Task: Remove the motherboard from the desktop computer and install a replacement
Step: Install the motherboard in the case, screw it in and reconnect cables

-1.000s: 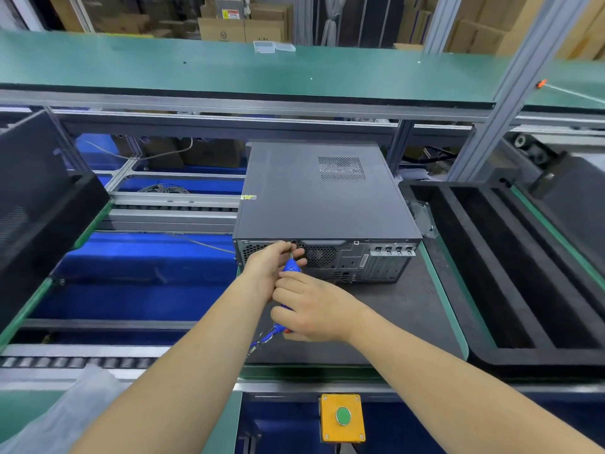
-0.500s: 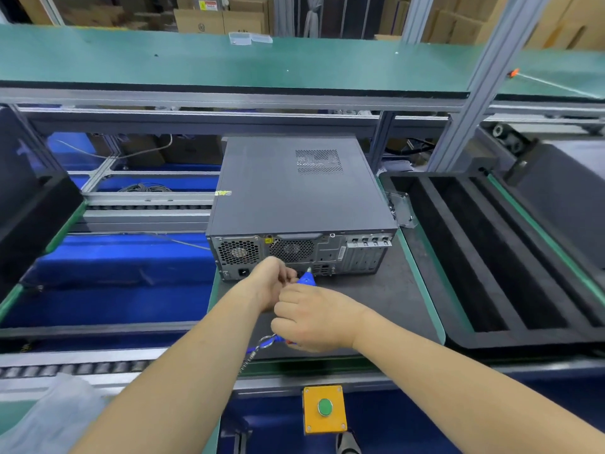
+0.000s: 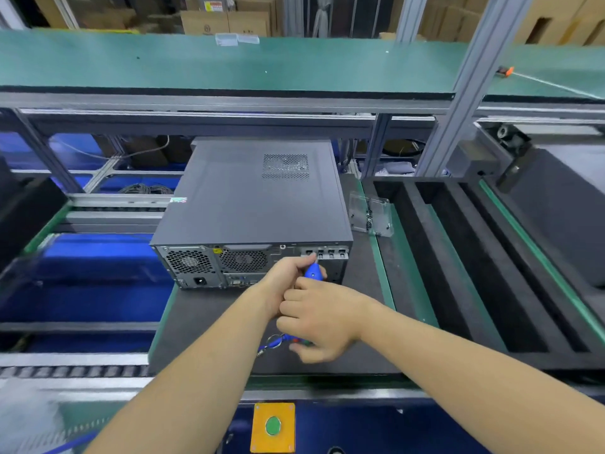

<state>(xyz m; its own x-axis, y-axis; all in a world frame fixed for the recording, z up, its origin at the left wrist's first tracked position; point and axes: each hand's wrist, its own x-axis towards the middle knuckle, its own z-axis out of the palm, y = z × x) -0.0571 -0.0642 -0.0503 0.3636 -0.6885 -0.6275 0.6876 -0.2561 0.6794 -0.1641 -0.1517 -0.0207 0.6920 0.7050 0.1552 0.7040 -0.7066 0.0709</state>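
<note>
So both hands, left (image 3: 284, 279) and right (image 3: 319, 317), have fingers curled round a blue screwdriver (image 3: 312, 273) at the computer (image 3: 248, 204) back.

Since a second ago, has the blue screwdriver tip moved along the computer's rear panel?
Yes. The blue screwdriver has shifted rightward along the computer rear, from by the middle fan grille to the expansion slots.

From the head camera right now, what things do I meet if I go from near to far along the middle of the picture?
Yellow button box → right hand gripping the blue screwdriver → left hand pinching its front → desktop computer with its lid still on → green shelf → cardboard boxes.
</note>
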